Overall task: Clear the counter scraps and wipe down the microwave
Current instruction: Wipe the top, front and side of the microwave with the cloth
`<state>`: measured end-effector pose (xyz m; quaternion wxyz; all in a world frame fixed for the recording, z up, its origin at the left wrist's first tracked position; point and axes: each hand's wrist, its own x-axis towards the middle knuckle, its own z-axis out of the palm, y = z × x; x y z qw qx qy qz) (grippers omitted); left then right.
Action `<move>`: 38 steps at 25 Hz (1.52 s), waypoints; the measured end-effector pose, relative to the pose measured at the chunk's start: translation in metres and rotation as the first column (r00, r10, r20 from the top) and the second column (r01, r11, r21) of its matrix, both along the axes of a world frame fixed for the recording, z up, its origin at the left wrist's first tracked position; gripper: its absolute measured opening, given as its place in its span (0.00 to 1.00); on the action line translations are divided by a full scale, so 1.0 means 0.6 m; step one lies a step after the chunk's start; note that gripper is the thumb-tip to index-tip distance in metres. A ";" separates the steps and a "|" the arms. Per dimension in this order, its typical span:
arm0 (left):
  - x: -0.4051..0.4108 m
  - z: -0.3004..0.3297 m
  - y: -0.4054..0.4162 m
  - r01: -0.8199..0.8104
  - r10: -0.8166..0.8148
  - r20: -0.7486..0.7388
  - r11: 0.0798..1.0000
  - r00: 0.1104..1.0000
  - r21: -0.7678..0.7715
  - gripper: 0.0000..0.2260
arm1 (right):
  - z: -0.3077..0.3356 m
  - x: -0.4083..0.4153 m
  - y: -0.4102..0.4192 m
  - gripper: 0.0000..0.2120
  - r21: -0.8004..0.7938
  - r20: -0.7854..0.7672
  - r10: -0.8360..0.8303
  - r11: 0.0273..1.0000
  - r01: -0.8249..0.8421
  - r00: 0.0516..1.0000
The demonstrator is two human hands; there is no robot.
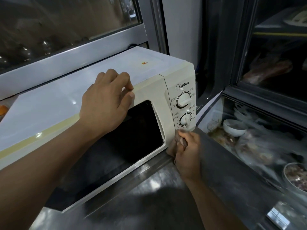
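A white microwave (93, 103) sits on a shiny metal desk (149, 196), under a window. Its door is shut and the door glass is dark. Two round knobs sit on the right side of its front, one above the other, under the name Midea.

The left hand (106, 100) rests on the top front edge of the microwave, just above the door. Its fingers are bent a little and lie on the top, and the thumb hangs over the front. It holds nothing.

The right hand (187, 151) is low down at the bottom right corner of the microwave, under the lower knob (185, 120). Its fingers are curled tight around a bunched-up pinkish cloth (176, 143). The cloth touches the front of the microwave, down where it meets the desk.

A small orange mark (144, 63) shows on top of the microwave. To the right is a glass case with a white bowl (234, 127) and bags of food inside.
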<state>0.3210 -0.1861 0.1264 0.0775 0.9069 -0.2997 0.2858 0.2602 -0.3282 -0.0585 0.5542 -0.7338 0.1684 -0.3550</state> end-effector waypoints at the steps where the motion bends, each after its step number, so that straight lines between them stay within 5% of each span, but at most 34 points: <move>1: 0.000 0.000 0.000 0.001 -0.001 0.002 1.000 1.000 0.001 0.09 | 0.006 0.003 -0.003 0.12 0.020 -0.003 -0.018 1.000 0.018 1.000; 9: 0.000 0.000 -0.001 -0.006 0.006 0.001 1.000 1.000 -0.026 0.10 | 0.043 0.042 -0.003 0.12 -0.081 0.248 -0.217 0.967 0.244 0.944; 15: -0.006 0.002 -0.001 -0.019 0.019 0.025 1.000 1.000 -0.005 0.11 | -0.052 0.039 -0.024 0.09 0.205 -0.110 -0.146 0.965 0.166 0.983; 19: -0.008 0.004 -0.002 -0.016 0.016 0.008 1.000 1.000 -0.004 0.11 | -0.029 0.058 -0.088 0.07 0.352 -0.180 -0.177 0.907 0.231 0.968; 29: -0.004 0.001 -0.001 -0.022 0.021 -0.006 0.999 1.000 -0.024 0.11 | 0.063 0.076 -0.120 0.15 -0.010 0.204 -0.051 0.998 0.054 0.978; 35: -0.005 -0.002 -0.003 -0.025 0.025 0.017 0.999 1.000 -0.020 0.11 | -0.038 0.061 -0.137 0.07 0.235 -0.167 0.064 0.972 -0.023 0.984; 38: -0.005 -0.002 -0.002 -0.026 0.026 0.011 1.000 1.000 -0.017 0.12 | -0.043 0.055 -0.116 0.06 0.290 -0.173 0.044 0.957 0.009 0.984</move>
